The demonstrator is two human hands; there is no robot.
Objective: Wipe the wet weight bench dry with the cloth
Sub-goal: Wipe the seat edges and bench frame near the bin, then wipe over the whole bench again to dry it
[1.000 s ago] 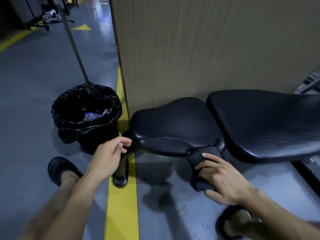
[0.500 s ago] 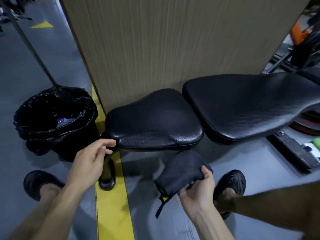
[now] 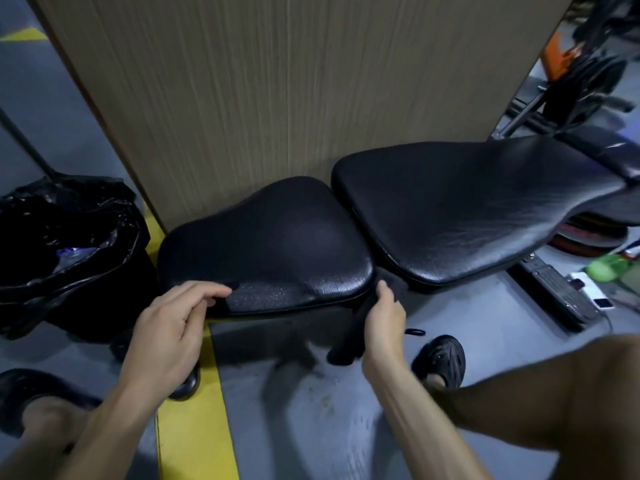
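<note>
Fingers (image 3: 382,289) of my right hand (image 3: 384,317) curl round the dark cloth (image 3: 349,341), which hangs by the near right corner of the seat pad (image 3: 263,244). My left hand (image 3: 169,327) rests at the near left edge of that pad, its fingers loose and holding nothing. Tiny wet drops show on the pad's near edge. Farther right sits the long back pad (image 3: 467,209). A black bin (image 3: 62,251) stands to the left. A wooden panel (image 3: 277,81) stands behind.

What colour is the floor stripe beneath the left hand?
Yellow floor stripe, clearest in the head view.
</note>
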